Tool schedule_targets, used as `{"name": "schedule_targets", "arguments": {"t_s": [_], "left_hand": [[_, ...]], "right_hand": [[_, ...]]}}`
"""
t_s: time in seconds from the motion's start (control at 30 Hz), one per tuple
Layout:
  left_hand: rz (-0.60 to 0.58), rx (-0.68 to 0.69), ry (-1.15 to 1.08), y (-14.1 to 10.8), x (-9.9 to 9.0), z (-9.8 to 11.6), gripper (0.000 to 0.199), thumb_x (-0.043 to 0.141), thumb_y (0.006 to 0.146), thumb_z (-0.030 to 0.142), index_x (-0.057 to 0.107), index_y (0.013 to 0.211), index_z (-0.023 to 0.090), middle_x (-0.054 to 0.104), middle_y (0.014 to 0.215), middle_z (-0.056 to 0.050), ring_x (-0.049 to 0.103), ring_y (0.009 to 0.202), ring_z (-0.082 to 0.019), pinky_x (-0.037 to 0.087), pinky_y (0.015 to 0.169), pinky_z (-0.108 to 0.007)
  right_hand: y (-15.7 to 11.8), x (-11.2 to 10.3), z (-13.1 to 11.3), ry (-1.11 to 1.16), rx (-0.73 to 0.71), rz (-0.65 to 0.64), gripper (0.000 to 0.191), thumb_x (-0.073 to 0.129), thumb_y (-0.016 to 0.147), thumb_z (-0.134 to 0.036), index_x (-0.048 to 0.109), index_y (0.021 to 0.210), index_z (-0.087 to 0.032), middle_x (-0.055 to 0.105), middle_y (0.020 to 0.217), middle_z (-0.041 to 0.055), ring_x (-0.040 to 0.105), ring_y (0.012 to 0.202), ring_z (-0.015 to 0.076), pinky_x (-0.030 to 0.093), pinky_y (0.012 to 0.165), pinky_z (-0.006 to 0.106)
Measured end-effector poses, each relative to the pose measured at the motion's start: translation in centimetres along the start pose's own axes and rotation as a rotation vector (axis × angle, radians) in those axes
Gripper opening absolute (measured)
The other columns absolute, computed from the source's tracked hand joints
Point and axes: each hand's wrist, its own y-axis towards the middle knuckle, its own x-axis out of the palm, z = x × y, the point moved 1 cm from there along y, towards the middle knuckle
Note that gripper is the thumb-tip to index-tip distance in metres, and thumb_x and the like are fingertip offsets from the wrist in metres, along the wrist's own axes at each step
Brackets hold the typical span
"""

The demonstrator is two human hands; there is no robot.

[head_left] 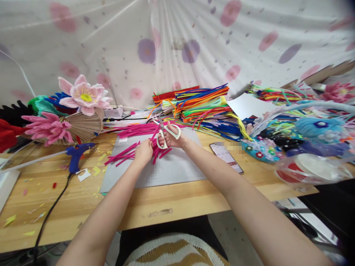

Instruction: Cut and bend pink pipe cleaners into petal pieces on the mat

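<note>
My right hand (171, 137) is closed round the white handles of a pair of scissors (162, 127), whose blades point up and away from me. My left hand (143, 151) pinches a magenta pipe cleaner (155, 132) that rises to the scissor blades; whether the blades touch it I cannot tell. Cut magenta pieces (124, 154) lie on the grey mat (177, 170) left of and beneath my hands. Behind them lies a pile of longer magenta pipe cleaners (135, 129).
A blue glue gun (76, 157) with a black cord and pink fuzzy flowers (85, 95) are on the left. Multicoloured pipe cleaners (202, 103) are stacked behind. On the right are a phone (226, 158), a blue beaded piece (262, 149) and a plastic-wrapped red-and-white container (310, 168).
</note>
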Motion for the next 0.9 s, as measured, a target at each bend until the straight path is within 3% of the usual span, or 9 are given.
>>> {"name": "schedule_targets", "arguments": {"t_s": [0.13, 0.27, 0.33, 0.4, 0.47, 0.53, 0.7, 0.9], "left_hand": [[-0.041, -0.062, -0.028, 0.0, 0.3, -1.3, 0.033, 0.026, 0.086, 0.026, 0.058, 0.087, 0.019, 0.066, 0.090, -0.010, 0.060, 0.086, -0.023, 0.041, 0.071, -0.032], [0.003, -0.098, -0.073, 0.4, -0.8, -3.6, 0.033, 0.025, 0.086, 0.026, 0.058, 0.089, 0.021, 0.065, 0.093, -0.007, 0.059, 0.088, -0.020, 0.041, 0.073, -0.029], [0.032, -0.051, -0.053, 0.7, -2.1, -5.2, 0.034, 0.025, 0.086, 0.028, 0.058, 0.091, 0.021, 0.065, 0.095, -0.007, 0.059, 0.089, -0.020, 0.041, 0.073, -0.029], [0.042, 0.012, 0.013, 1.1, -3.5, -6.9, 0.034, 0.026, 0.085, 0.030, 0.059, 0.092, 0.021, 0.064, 0.097, -0.008, 0.058, 0.092, -0.021, 0.042, 0.074, -0.029], [-0.015, 0.076, 0.076, 1.3, -4.5, -8.7, 0.034, 0.030, 0.084, 0.031, 0.060, 0.096, 0.022, 0.062, 0.104, -0.007, 0.057, 0.096, -0.021, 0.042, 0.076, -0.029], [-0.060, 0.115, 0.156, 1.2, -5.3, -10.3, 0.034, 0.034, 0.082, 0.036, 0.062, 0.098, 0.023, 0.061, 0.104, -0.007, 0.057, 0.095, -0.021, 0.042, 0.078, -0.029], [-0.132, 0.197, 0.153, 1.7, -5.7, -11.6, 0.040, 0.045, 0.074, 0.045, 0.063, 0.102, 0.022, 0.056, 0.110, -0.008, 0.054, 0.101, -0.021, 0.038, 0.090, -0.028], [-0.060, 0.212, 0.151, 5.4, -3.9, -8.0, 0.032, 0.042, 0.078, 0.034, 0.063, 0.096, 0.017, 0.060, 0.103, -0.009, 0.054, 0.098, -0.020, 0.039, 0.089, -0.029]], "right_hand": [[-0.3, -0.5, -0.9, -0.039, -0.158, 0.109, 0.057, 0.021, 0.079, -0.068, 0.042, 0.066, -0.017, 0.036, 0.047, -0.0043, 0.035, 0.040, 0.0076, 0.032, 0.041, 0.019], [-1.7, -1.2, -2.0, -0.324, -0.155, 0.213, 0.055, 0.030, 0.076, -0.069, 0.045, 0.069, -0.017, 0.043, 0.051, -0.0020, 0.043, 0.046, 0.0095, 0.039, 0.048, 0.023], [-2.6, -1.9, -2.5, -0.588, -0.135, 0.325, 0.054, 0.036, 0.073, -0.070, 0.047, 0.072, -0.017, 0.048, 0.056, -0.0001, 0.048, 0.051, 0.0115, 0.041, 0.052, 0.025], [-3.6, -2.8, -3.0, -0.944, -0.151, 0.514, 0.051, 0.046, 0.070, -0.068, 0.050, 0.073, -0.017, 0.052, 0.060, 0.0012, 0.049, 0.054, 0.0122, 0.040, 0.054, 0.024], [-4.7, -3.7, -3.6, -1.333, -0.147, 0.699, 0.045, 0.058, 0.065, -0.060, 0.054, 0.077, -0.016, 0.058, 0.070, 0.0029, 0.051, 0.062, 0.0132, 0.039, 0.058, 0.024], [-5.8, -4.6, -4.1, -1.624, -0.080, 0.805, 0.040, 0.062, 0.065, -0.051, 0.057, 0.085, -0.017, 0.062, 0.083, 0.0049, 0.053, 0.071, 0.0155, 0.038, 0.062, 0.024], [-7.8, -6.1, -4.3, -1.988, 0.097, 0.766, 0.030, 0.057, 0.071, -0.039, 0.064, 0.090, -0.017, 0.065, 0.089, 0.0088, 0.057, 0.076, 0.0192, 0.037, 0.062, 0.024], [-8.5, -7.2, -3.5, -2.075, 0.143, 0.689, 0.030, 0.055, 0.071, -0.032, 0.066, 0.094, -0.016, 0.064, 0.094, 0.0119, 0.056, 0.085, 0.0215, 0.038, 0.068, 0.026]]}}
